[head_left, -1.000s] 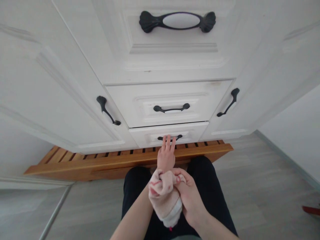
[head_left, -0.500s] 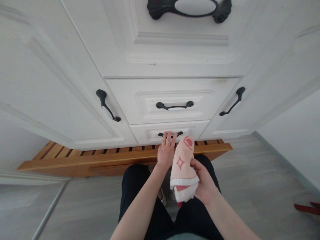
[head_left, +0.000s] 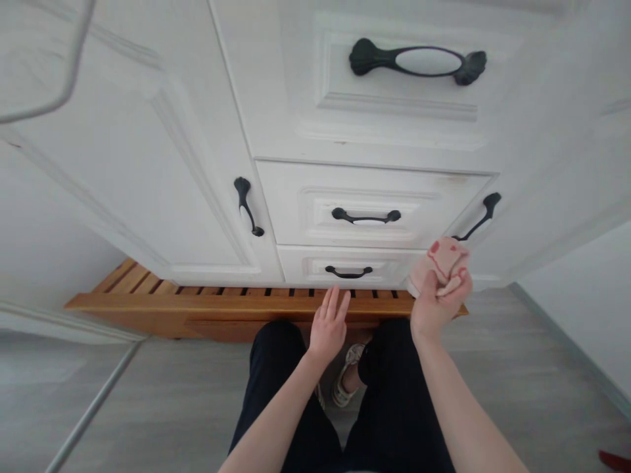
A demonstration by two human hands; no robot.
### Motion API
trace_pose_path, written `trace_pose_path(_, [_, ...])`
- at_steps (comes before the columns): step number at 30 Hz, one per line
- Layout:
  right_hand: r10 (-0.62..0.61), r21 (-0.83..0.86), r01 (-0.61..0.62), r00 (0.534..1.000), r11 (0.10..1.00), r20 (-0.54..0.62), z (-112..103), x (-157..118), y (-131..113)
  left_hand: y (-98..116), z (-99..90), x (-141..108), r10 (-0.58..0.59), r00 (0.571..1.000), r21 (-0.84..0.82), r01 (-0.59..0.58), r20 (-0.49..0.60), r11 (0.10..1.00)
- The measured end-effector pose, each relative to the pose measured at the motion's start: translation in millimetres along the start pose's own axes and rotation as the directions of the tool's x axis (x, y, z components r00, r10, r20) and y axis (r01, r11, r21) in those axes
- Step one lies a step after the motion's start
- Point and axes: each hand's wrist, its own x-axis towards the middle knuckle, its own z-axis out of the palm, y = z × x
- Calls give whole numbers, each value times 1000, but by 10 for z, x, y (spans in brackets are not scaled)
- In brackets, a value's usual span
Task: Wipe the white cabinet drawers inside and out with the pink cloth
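My right hand [head_left: 436, 305] grips a bunched pink cloth [head_left: 446, 263] with red patterns, up against the white cabinet near the lower end of the right door's handle [head_left: 486, 210]. Stretched out over the edge of the slatted wooden bench [head_left: 236, 307], my left hand [head_left: 328, 325] holds nothing and its fingers are apart. Just above its fingertips is the dark handle [head_left: 349, 272] of the lowest drawer. All the drawers and doors in view are closed.
Above are the middle drawer's handle [head_left: 365, 216] and a larger handle [head_left: 418, 60] with a white inlay. The left door handle [head_left: 249, 206] juts out. My knees are close to the bench. A red object [head_left: 614, 460] lies on the floor at the lower right.
My right hand has carried the cloth right and up to the cabinet, where it is now bunched. My left hand has come down off the lowest drawer's handle. The view has shifted.
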Motion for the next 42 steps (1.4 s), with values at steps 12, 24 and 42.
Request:
trace_pose_path(12, [14, -264, 59, 964, 963, 267, 906, -778, -65, 36, 617, -1284, -222, 545, -129, 533, 809, 836])
trace_pose_path(24, [-252, -75, 625, 417, 777, 873, 1279, -1522, -898, -76, 791, -1249, -182, 427, -131, 606, 886, 784])
trace_pose_path(42, [-272, 149, 801, 18, 580, 962, 1368, -1874, -356, -168, 909, -1312, -194, 416, -160, 677, 888, 718])
